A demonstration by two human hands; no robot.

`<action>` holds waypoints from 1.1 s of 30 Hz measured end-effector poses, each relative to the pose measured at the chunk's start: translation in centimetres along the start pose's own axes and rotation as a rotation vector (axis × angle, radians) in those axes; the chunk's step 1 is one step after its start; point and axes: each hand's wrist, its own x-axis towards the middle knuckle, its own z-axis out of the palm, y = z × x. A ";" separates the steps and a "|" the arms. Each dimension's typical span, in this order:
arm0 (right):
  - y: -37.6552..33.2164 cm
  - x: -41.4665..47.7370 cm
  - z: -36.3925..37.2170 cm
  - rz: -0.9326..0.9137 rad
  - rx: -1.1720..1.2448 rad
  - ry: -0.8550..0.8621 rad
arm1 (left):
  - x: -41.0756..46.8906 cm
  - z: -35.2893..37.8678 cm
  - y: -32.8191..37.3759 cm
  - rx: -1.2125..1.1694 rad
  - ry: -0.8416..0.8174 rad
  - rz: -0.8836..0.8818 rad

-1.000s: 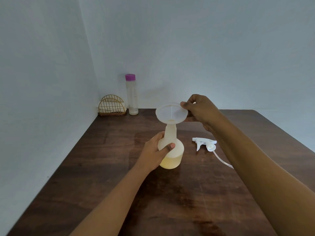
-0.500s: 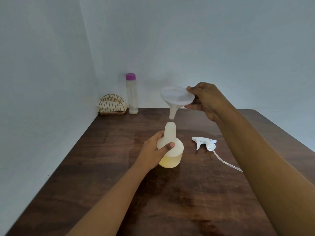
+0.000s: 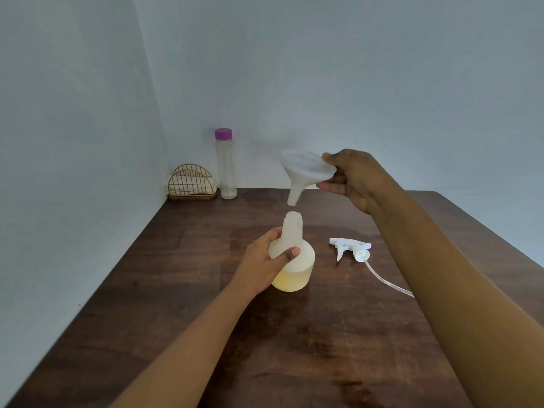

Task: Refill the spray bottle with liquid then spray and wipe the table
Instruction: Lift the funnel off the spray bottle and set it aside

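Note:
A translucent white spray bottle [image 3: 297, 260] stands on the dark wooden table [image 3: 294, 348], open at the neck, with pale yellow liquid in its lower part. My left hand [image 3: 262, 263] grips its shoulder from the left. My right hand [image 3: 353, 178] pinches the rim of a white funnel [image 3: 303, 172], tilted, its spout hanging just above the bottle's mouth and clear of it. The white trigger sprayer head [image 3: 351, 248] lies on the table to the right of the bottle, its clear dip tube trailing under my right forearm.
A tall clear bottle with a purple cap [image 3: 225, 164] stands at the back of the table by the wall. A gold wire holder with folded cloths [image 3: 191, 184] sits in the back left corner. Walls close off the left and rear.
My right hand lifted the funnel out of the bottle's neck, raised it and tilted it to the right. My left hand kept its hold on the bottle.

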 end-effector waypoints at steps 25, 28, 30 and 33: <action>0.9 -1.6 0.2 0.139 -0.061 0.009 | -0.1 -0.5 0.5 -0.024 -0.040 0.008; 1.1 -1.3 0.2 0.149 -0.021 0.024 | -0.2 -0.6 0.5 -0.034 -0.044 0.009; 1.3 -1.3 0.2 0.191 -0.105 0.007 | -0.1 -0.6 0.4 -0.040 -0.045 0.000; 1.2 -1.0 0.1 0.214 0.006 0.004 | 0.2 -0.7 0.3 -0.062 -0.052 -0.021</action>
